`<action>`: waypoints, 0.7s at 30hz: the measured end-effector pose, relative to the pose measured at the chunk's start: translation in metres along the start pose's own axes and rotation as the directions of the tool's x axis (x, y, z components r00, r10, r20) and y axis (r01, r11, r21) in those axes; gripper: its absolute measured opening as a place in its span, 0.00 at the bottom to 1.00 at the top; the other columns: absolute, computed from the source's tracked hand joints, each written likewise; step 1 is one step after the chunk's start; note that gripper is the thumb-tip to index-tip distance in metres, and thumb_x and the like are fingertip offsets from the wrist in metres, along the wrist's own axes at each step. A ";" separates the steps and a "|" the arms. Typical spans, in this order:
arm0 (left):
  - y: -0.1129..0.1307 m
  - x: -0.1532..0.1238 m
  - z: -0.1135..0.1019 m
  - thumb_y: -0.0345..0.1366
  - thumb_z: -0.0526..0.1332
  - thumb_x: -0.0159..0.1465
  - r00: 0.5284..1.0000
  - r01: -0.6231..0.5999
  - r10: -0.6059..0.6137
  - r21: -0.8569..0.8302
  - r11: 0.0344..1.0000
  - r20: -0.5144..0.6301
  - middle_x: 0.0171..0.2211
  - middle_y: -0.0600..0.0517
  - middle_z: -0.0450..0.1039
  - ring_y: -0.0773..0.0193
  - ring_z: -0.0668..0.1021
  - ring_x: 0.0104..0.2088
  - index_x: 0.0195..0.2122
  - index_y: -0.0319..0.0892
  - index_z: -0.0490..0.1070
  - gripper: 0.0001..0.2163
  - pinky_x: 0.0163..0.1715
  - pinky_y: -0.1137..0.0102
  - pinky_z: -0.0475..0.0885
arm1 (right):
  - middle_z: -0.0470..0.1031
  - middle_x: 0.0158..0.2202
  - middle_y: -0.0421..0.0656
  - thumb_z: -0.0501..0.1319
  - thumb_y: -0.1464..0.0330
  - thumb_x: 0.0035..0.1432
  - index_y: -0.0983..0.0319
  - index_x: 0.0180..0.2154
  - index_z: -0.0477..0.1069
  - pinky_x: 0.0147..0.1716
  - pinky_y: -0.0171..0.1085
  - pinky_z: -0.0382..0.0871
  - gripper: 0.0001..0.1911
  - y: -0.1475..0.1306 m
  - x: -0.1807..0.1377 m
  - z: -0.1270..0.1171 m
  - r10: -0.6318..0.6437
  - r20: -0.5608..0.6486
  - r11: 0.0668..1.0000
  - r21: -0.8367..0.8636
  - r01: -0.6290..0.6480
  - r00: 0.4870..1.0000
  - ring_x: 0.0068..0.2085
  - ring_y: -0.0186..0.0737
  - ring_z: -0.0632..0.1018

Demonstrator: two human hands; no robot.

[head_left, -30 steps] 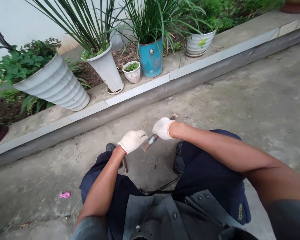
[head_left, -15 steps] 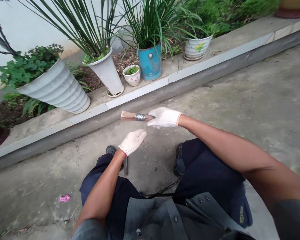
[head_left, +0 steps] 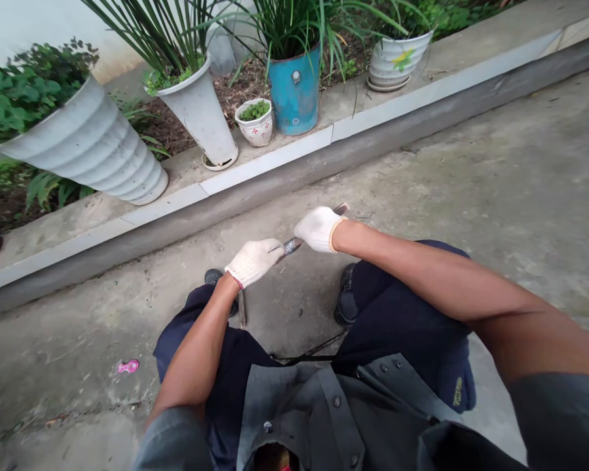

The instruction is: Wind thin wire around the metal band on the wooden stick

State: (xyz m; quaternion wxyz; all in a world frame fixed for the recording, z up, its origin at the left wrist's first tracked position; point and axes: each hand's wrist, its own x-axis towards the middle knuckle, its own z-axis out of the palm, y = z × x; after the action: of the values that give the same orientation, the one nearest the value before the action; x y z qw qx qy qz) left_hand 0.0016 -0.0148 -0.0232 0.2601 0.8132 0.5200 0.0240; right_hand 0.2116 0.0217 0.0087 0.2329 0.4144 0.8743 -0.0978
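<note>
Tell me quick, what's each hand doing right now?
Left hand: closed around the near end of the wooden tool.
Right hand: closed on the same tool.

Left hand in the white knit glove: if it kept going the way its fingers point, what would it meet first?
The left hand points up and right along the wire-wrapped wooden stick, so it would likely meet the gloved right hand gripping that stick first; depth looks about equal.

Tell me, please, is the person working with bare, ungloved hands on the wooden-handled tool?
No: both the left hand and the right hand wear white knit gloves while gripping the wooden-handled tool.
</note>
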 end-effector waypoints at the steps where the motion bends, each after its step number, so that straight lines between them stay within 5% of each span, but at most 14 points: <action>1: 0.000 0.000 -0.001 0.44 0.55 0.72 1.000 -0.009 0.009 -0.004 1.000 0.003 0.28 0.54 0.75 0.64 0.72 0.28 0.31 0.45 0.77 0.16 0.30 0.68 0.60 | 0.82 0.44 0.59 0.60 0.76 0.60 0.68 0.47 0.82 0.41 0.43 0.71 0.17 0.000 -0.001 0.000 -0.039 0.033 0.999 -0.009 0.040 0.999 0.46 0.54 0.83; 5: 0.001 -0.001 -0.003 0.45 0.59 0.68 0.999 0.018 -0.015 -0.111 0.994 0.029 0.30 0.56 0.78 0.65 0.74 0.30 0.34 0.45 0.79 0.13 0.30 0.70 0.62 | 0.82 0.36 0.49 0.64 0.69 0.55 0.63 0.42 0.82 0.34 0.39 0.65 0.13 0.013 -0.005 0.005 -0.232 0.115 0.971 0.091 0.223 0.966 0.35 0.45 0.79; 10: 0.001 -0.003 -0.001 0.50 0.60 0.67 0.994 0.073 -0.037 -0.350 0.934 0.107 0.28 0.55 0.78 0.65 0.76 0.29 0.31 0.43 0.78 0.17 0.30 0.72 0.66 | 0.76 0.26 0.38 0.66 0.60 0.54 0.60 0.36 0.78 0.28 0.34 0.58 0.11 0.038 -0.022 -0.002 -0.385 0.032 0.838 0.431 0.335 0.922 0.26 0.34 0.72; 15: 0.002 0.000 0.008 0.52 0.52 0.72 0.997 0.073 -0.042 -0.545 0.835 0.070 0.32 0.48 0.81 0.63 0.78 0.28 0.39 0.39 0.78 0.22 0.32 0.70 0.71 | 0.80 0.30 0.39 0.65 0.57 0.57 0.60 0.40 0.76 0.31 0.32 0.63 0.15 0.041 -0.026 -0.018 -0.202 -0.136 0.664 0.709 0.238 0.970 0.30 0.35 0.78; 21: 0.013 0.002 0.016 0.48 0.52 0.73 0.993 0.115 -0.114 -0.493 0.862 0.032 0.29 0.53 0.78 0.66 0.77 0.25 0.37 0.42 0.74 0.17 0.31 0.71 0.70 | 0.83 0.41 0.51 0.60 0.56 0.64 0.61 0.45 0.79 0.36 0.38 0.68 0.18 0.036 -0.002 -0.015 0.196 -0.294 0.907 0.418 -0.058 0.936 0.41 0.49 0.83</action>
State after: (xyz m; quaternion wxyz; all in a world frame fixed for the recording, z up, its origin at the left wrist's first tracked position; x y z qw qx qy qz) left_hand 0.0183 -0.0237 -0.0319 0.4608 0.6874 0.5437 0.1398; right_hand 0.2351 0.0486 0.0238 -0.0007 0.5205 0.8326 -0.1894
